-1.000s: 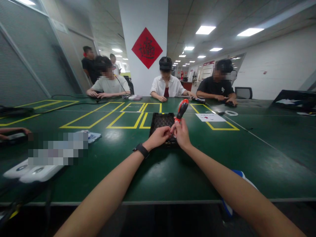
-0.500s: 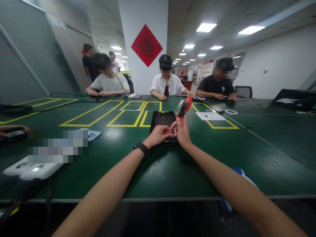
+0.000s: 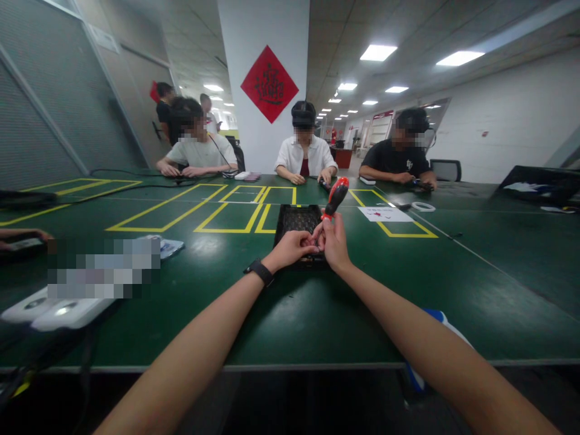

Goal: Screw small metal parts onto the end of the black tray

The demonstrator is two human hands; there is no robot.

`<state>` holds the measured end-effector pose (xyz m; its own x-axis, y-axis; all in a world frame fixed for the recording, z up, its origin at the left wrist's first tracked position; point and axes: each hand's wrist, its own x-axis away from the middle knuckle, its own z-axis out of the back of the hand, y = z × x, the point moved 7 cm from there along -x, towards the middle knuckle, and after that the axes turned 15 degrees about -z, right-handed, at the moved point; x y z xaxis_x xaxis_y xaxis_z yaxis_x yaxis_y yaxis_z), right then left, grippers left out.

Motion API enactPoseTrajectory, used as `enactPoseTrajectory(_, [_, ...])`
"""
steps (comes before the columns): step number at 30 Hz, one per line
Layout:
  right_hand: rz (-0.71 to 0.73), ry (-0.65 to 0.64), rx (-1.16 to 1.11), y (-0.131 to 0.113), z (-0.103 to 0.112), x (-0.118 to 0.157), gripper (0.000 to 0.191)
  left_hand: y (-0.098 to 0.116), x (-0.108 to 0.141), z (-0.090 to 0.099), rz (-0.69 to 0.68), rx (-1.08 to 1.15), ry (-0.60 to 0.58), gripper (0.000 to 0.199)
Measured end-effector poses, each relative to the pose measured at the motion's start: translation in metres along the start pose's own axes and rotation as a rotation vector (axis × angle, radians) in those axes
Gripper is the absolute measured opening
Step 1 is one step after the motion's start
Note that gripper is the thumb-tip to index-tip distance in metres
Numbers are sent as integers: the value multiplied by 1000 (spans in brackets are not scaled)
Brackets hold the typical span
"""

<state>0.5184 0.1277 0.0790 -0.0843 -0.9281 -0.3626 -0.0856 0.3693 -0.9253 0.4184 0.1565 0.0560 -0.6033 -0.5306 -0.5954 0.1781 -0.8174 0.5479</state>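
A screwdriver (image 3: 336,197) with a red and black handle leans up and to the right out of my right hand (image 3: 334,240), whose fingers are closed around its lower part. Beside it, my left hand (image 3: 294,246), with a black band on the wrist, has its fingertips pinched together close to the right fingertips. Whatever small thing lies between them is hidden. Both hands are over the near part of a black open case (image 3: 296,219) on the green table. The case's inside looks dark and patterned, its details too small to tell.
White devices (image 3: 67,308) lie at the left, partly blurred out. A printed sheet (image 3: 385,214) and a white ring (image 3: 423,206) are to the right. Yellow tape outlines mark the table (image 3: 203,338). Several people sit across it, and a co-worker's hand (image 3: 22,237) shows at far left.
The screwdriver handle has tipped slightly to the left and down. My hands stay at the case. Across the table, the middle person's hand now holds a dark object closer in.
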Motion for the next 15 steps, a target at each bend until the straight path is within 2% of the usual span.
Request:
enactPoseTrajectory(6, [-20, 17, 1, 3, 3, -3, 35, 15, -2, -5, -78, 97, -111, 16])
enactPoseTrajectory(9, [6, 51, 0, 1, 6, -3, 33, 14, -2, -3, -92, 108, -57, 17])
enactPoseTrajectory(12, [15, 44, -3, -1, 5, -2, 33, 6, -1, 0, -48, 75, 15, 24])
enactPoseTrajectory(15, [9, 20, 0, -2, 3, -1, 33, 1, 0, 1, -25, 20, 19, 25])
